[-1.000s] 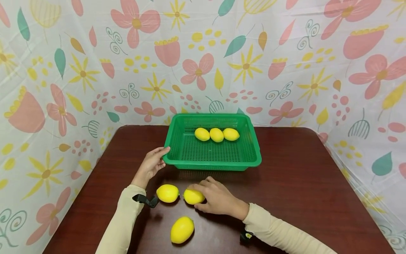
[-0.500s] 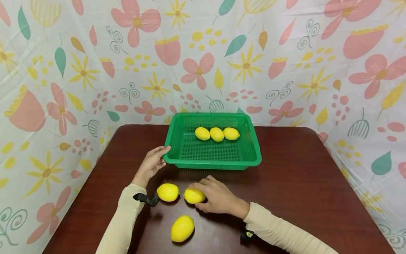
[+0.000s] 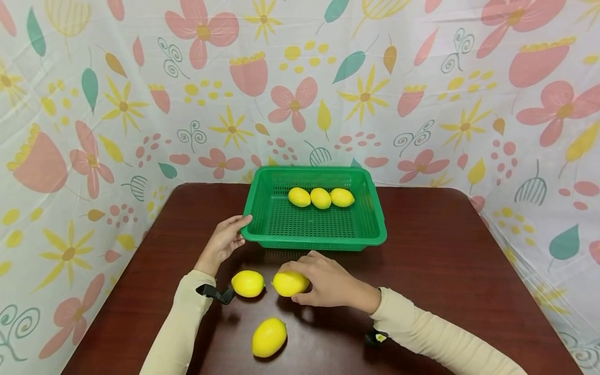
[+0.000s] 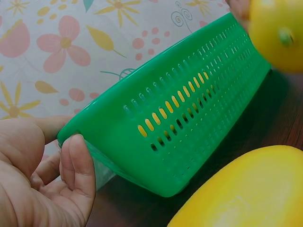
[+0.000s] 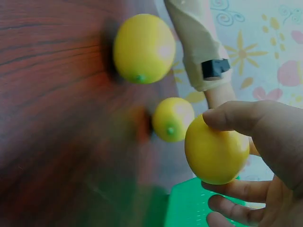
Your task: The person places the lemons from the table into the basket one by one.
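Note:
My left hand (image 3: 222, 242) grips the near left corner of the green plastic basket (image 3: 314, 242), thumb over the rim and fingers below it. Between the thumb and fingers of my right hand (image 3: 334, 282) is a lemon (image 5: 215, 151), held just off the table in front of the basket. A second lemon (image 3: 248, 284) lies left of the held one, near my left wrist. Closer to me rests a third lemon (image 3: 269, 337). Inside the basket, three lemons (image 3: 321, 198) sit in a row toward the back right.
The dark red-brown wooden table (image 3: 436, 271) carries everything. A floral cloth (image 3: 300, 78) hangs behind the basket and along both sides. Black camera mounts sit at both wrists, the left mount (image 3: 214, 294) close to the nearby lemon.
My right hand has lifted the lemon slightly off the table, moving it a little up and to the right. My left hand and the basket stay in place.

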`<state>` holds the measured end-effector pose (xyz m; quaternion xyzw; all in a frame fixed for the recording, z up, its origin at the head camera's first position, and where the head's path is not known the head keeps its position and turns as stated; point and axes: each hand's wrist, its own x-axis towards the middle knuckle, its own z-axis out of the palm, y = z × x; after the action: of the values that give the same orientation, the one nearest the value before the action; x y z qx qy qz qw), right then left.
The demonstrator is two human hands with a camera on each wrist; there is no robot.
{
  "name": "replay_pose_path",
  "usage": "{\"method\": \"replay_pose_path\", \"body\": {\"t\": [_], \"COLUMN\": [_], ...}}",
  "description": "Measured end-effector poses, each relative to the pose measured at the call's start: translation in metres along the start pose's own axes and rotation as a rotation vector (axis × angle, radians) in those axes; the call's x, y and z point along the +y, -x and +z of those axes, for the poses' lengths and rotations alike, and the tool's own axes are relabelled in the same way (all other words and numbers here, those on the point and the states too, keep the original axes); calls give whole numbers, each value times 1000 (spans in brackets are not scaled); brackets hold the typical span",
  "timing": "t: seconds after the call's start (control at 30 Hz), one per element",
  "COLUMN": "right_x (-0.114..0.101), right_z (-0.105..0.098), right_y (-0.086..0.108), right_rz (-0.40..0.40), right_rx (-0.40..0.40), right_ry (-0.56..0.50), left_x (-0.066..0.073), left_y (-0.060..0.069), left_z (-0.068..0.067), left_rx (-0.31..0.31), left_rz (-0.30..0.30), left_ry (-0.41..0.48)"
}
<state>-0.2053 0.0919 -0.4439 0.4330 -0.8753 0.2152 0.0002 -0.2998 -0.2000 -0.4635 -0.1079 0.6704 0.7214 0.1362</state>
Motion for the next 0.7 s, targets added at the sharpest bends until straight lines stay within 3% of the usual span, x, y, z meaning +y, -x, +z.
{"method": "replay_pose_path", "body": {"t": [0.37, 0.7], "right_x": [7, 41], "right_z": [-46, -88], "right_y": [-17, -26], "right_rz": [-116, -64], "right_rx": [-90, -128], "right_ry": [-120, -180], "left_x": [0, -1], "left_y": [-1, 1], "left_z": [-2, 1], "left_rx": [7, -8], "left_rz": [4, 11], "left_ry": [1, 0]}}
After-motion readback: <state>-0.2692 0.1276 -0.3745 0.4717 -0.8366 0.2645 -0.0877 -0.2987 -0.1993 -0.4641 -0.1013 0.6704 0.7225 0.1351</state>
